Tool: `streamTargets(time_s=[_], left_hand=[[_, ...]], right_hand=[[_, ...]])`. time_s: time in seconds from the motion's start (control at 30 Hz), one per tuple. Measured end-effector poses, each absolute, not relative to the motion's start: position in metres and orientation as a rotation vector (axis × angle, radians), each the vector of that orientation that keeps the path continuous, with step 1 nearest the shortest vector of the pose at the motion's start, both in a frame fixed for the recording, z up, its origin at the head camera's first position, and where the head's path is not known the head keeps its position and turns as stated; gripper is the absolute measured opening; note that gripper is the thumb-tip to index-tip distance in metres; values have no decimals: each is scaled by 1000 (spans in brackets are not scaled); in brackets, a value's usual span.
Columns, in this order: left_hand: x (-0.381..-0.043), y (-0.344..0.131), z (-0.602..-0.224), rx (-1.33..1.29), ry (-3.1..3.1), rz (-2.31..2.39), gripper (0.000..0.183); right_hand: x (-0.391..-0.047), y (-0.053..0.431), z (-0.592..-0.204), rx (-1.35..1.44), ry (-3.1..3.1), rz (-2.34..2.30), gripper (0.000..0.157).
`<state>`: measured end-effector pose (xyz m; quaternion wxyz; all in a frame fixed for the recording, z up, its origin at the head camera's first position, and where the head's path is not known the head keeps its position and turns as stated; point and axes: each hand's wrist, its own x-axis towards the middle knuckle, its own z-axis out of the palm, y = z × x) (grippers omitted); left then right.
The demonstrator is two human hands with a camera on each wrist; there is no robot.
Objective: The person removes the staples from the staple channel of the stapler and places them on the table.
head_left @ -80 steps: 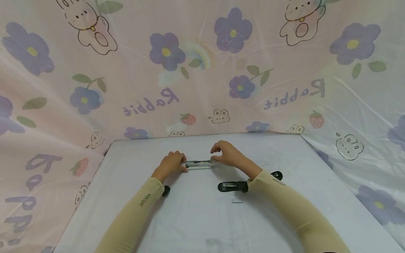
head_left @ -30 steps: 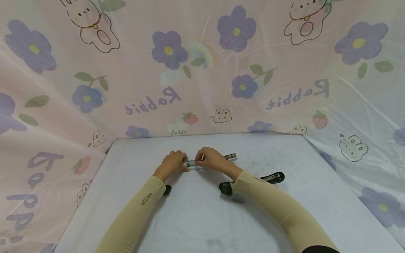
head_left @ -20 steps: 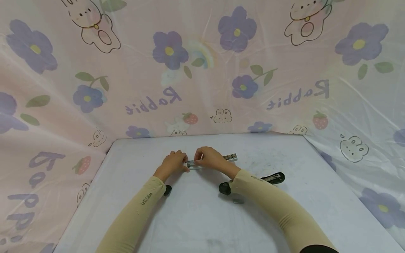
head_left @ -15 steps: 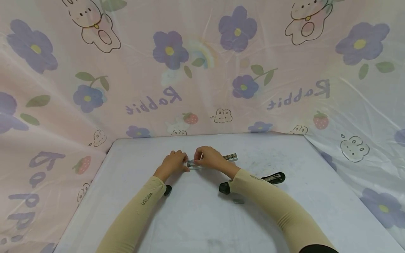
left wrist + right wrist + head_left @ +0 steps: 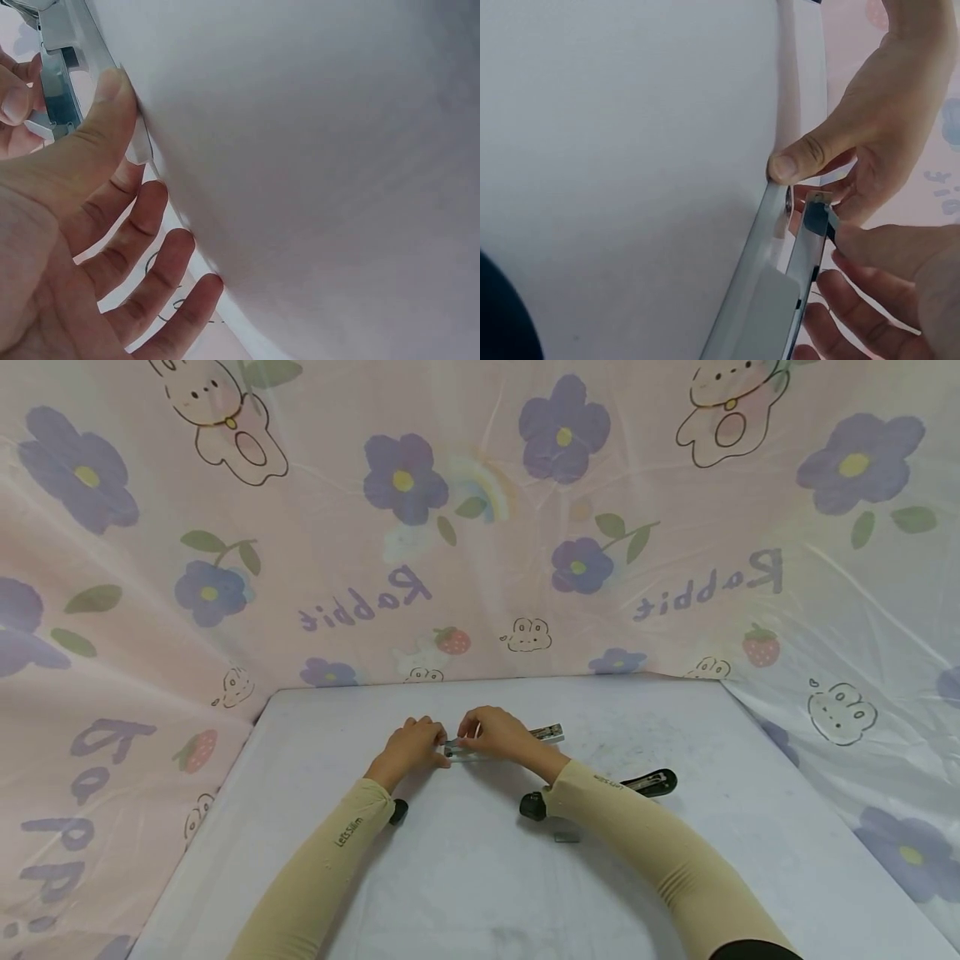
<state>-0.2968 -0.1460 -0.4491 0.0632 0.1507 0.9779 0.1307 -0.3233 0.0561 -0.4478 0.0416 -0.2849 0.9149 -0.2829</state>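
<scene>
A grey-white stapler (image 5: 467, 758) with its metal staple channel exposed lies near the back of the table. My left hand (image 5: 408, 747) grips its left end, thumb pressed along the pale base (image 5: 757, 307) and fingers around the far side. Above the channel, my right hand (image 5: 495, 733) pinches a small grey strip (image 5: 832, 218) that looks like a row of staples, right at the channel's end in the right wrist view. A metal-topped part (image 5: 546, 733) of the stapler sticks out to the right behind my right hand.
Partly under the right sleeve lies a black tool, its rounded end (image 5: 533, 806) and a longer end (image 5: 657, 782) showing. A small grey strip (image 5: 566, 837) sits in front of it. Another black end (image 5: 399, 812) peeks out beside the left sleeve. Printed cloth (image 5: 480, 568) hangs behind the white table.
My right hand has moved left from the stapler's right end to its channel near the left hand. The metal-topped part now juts out to the right. Little has moved in the last second.
</scene>
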Motion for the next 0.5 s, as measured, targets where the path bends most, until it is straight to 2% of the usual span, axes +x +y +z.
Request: streamTargets(time_s=[0.5], left_hand=[[-299,-147,-452,475,2959,361,36]], right_hand=[[-323,69,-441,-904,2753,-958,12]])
